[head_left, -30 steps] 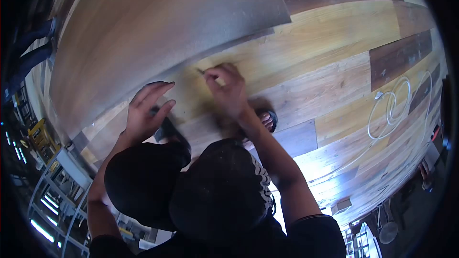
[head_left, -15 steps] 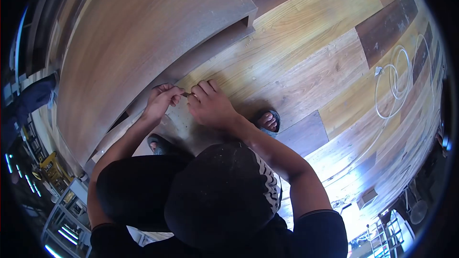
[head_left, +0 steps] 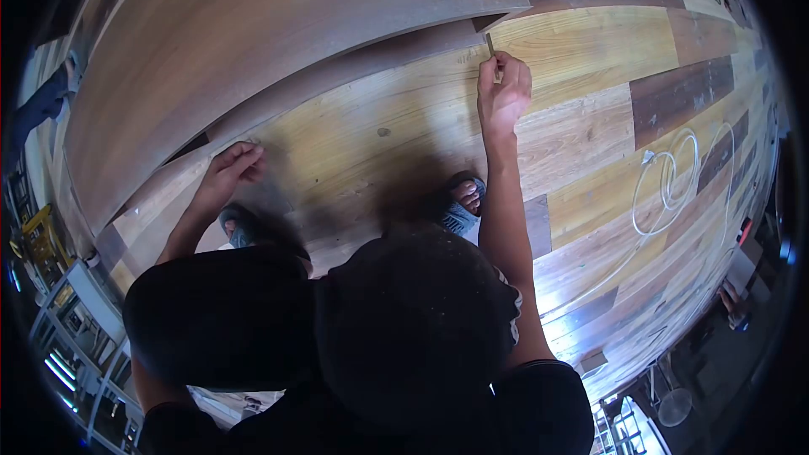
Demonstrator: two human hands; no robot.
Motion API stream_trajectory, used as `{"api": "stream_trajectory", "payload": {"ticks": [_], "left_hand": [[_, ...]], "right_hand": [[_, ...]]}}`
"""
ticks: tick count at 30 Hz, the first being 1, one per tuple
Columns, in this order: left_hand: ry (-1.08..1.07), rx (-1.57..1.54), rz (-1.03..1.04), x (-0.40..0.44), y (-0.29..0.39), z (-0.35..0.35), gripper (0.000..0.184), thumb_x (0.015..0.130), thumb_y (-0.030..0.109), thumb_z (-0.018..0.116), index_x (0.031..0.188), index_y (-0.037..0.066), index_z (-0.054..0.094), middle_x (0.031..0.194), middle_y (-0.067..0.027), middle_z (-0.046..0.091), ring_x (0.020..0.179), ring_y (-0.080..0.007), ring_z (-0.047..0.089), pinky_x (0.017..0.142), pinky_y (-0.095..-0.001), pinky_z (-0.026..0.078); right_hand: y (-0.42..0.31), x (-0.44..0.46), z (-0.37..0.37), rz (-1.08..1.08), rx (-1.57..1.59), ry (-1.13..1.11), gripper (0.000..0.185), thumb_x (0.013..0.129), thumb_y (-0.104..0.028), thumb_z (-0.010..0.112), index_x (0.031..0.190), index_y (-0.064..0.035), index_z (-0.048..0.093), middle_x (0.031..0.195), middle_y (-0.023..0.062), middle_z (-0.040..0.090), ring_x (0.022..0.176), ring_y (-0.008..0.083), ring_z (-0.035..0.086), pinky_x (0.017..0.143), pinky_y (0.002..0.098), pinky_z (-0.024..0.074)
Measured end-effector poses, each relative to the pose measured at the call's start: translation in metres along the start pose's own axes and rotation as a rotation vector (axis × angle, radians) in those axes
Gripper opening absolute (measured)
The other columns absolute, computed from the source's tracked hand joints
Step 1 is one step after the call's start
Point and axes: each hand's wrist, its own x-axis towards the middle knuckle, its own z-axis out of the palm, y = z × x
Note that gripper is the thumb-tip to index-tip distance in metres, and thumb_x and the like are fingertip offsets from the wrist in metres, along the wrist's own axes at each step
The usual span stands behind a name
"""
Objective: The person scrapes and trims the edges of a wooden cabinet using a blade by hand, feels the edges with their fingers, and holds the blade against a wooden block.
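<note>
A large brown wood panel piece [head_left: 278, 42], like a cabinet, lies along the far side with a narrow recess under its near edge. My right hand [head_left: 506, 93] reaches to its right corner, thumb and fingers pinched on a small thin strip [head_left: 490, 44] that points up to the corner. Its exact kind is too small to tell. My left hand [head_left: 229, 172] is beside the near left edge of the panel piece, low over the floor, fingertips pressed together. Whatever it holds, if anything, is hidden.
My sandalled feet [head_left: 465, 195] stand on the patchwork wood-plank floor [head_left: 371, 135]. A coiled pale cable [head_left: 666, 181] lies on the right. Metal racks [head_left: 76, 303] stand at lower left. Another person's leg [head_left: 46, 105] shows at far left.
My hands were together at a small thing near the panel's edge; now they are apart. The right has moved right and away to the corner, the left to the left.
</note>
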Motion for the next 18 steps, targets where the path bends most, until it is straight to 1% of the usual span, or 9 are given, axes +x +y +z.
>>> {"api": "stream_trajectory", "payload": {"ticks": [4,6,9,10,12,13,15,16,18], "left_hand": [[0.072,-0.035,-0.062,-0.026,-0.043,-0.031,0.033,0.111,0.036,0.058,0.121,0.007,0.07,0.103,-0.0029,0.07,0.092,-0.0125,0.066,0.089,-0.0297,0.051],[0.103,-0.073,-0.025,-0.04,-0.054,-0.039,0.033,0.111,0.036,0.059,0.121,0.007,0.07,0.102,-0.0026,0.069,0.093,-0.013,0.067,0.09,-0.0299,0.051],[0.164,-0.058,0.045,-0.044,-0.091,-0.058,0.031,0.111,0.034,0.059,0.121,0.007,0.07,0.103,-0.0023,0.07,0.093,-0.0135,0.067,0.089,-0.0302,0.051],[0.17,-0.078,0.071,-0.039,-0.118,-0.072,0.028,0.111,0.032,0.059,0.121,0.008,0.07,0.104,-0.0021,0.07,0.092,-0.0135,0.067,0.088,-0.0309,0.052],[0.208,-0.088,0.069,-0.038,-0.146,-0.087,0.027,0.111,0.031,0.059,0.122,0.008,0.07,0.105,-0.002,0.071,0.093,-0.0136,0.067,0.088,-0.0314,0.052],[0.25,-0.083,0.068,-0.038,-0.159,-0.094,0.027,0.111,0.03,0.06,0.122,0.008,0.07,0.106,-0.002,0.071,0.093,-0.0137,0.067,0.087,-0.0318,0.052],[0.269,-0.11,0.101,-0.041,-0.187,-0.109,0.028,0.11,0.031,0.06,0.122,0.008,0.07,0.104,-0.0026,0.071,0.093,-0.0137,0.067,0.086,-0.0315,0.052],[0.336,-0.106,0.092,-0.042,-0.2,-0.117,0.028,0.11,0.031,0.062,0.122,0.007,0.071,0.103,-0.0033,0.072,0.091,-0.0141,0.067,0.085,-0.0308,0.052],[0.443,-0.102,0.089,-0.046,-0.227,-0.131,0.029,0.109,0.03,0.064,0.122,0.006,0.071,0.101,-0.0051,0.073,0.088,-0.0141,0.068,0.082,-0.0288,0.051]], "right_hand": [[-0.001,0.001,0.014,-0.062,-0.032,-0.037,0.014,0.089,-0.005,0.073,0.103,-0.0033,0.074,0.091,0.0128,0.072,0.084,0.0333,0.067,0.077,0.0455,0.0551],[-0.004,-0.006,0.018,0.076,0.047,0.026,0.013,0.093,-0.009,0.074,0.102,-0.0003,0.075,0.091,0.0133,0.072,0.081,0.0287,0.07,0.074,0.0416,0.058],[-0.006,-0.005,0.019,0.009,0.035,-0.023,0.015,0.095,-0.01,0.073,0.105,0.0012,0.075,0.091,0.0152,0.072,0.079,0.0276,0.07,0.071,0.0405,0.0584],[-0.006,-0.005,0.02,-0.004,0.034,-0.029,0.015,0.095,-0.01,0.073,0.105,0.0012,0.075,0.091,0.0152,0.072,0.079,0.0276,0.07,0.071,0.0405,0.0584],[-0.007,-0.006,0.021,0.078,0.068,-0.049,0.018,0.095,-0.012,0.073,0.105,0.0028,0.076,0.091,0.0155,0.073,0.078,0.0256,0.07,0.072,0.0395,0.0585],[-0.008,-0.005,0.021,0.066,0.069,-0.057,0.018,0.095,-0.012,0.073,0.105,0.0028,0.076,0.091,0.0155,0.073,0.078,0.0256,0.07,0.072,0.0395,0.0585],[-0.008,-0.004,0.019,0.344,0.085,0.008,0.021,0.094,-0.015,0.074,0.104,0.0035,0.076,0.093,0.0143,0.074,0.078,0.0231,0.07,0.073,0.0376,0.0583],[-0.002,-0.004,0.022,0.466,0.101,-0.009,0.025,0.092,-0.018,0.075,0.103,0.0041,0.077,0.095,0.0129,0.075,0.077,0.0213,0.07,0.074,0.0359,0.0579],[-0.02,0.004,0.021,0.462,0.109,-0.03,0.026,0.091,-0.018,0.075,0.104,0.0041,0.077,0.095,0.013,0.075,0.078,0.0214,0.07,0.075,0.036,0.0576]]}}
